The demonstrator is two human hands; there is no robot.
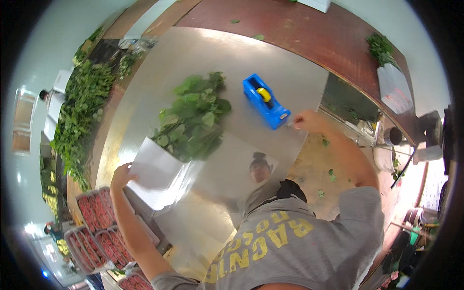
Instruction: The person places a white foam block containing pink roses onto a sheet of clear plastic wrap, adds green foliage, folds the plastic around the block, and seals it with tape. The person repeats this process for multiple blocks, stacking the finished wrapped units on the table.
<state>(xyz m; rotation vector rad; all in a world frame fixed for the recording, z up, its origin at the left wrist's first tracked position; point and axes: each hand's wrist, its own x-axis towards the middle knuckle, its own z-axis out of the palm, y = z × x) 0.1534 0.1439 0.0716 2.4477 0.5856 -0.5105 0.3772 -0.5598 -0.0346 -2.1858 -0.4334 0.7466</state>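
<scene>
A bunch of leafy green stems (197,112) lies on the metal tabletop, its lower end inside a wrapping sheet (157,172) that is white on the left and clear and shiny near the middle. My left hand (122,177) is at the sheet's left edge, thumb over it and fingers at its corner. To the right of the leaves stands a blue tape dispenser (266,103) with a yellow core. Just off its front end, my right hand (307,121) has its fingertips pinched together on what looks like a short piece of clear tape (291,124), blurred.
Trays of red produce (96,210) are stacked at the left, beside a long heap of greenery (85,101). A raised reddish board (290,40) runs along the back, with a sleeved green bunch (393,85) at its right end. A metal cup (393,136) sits at right.
</scene>
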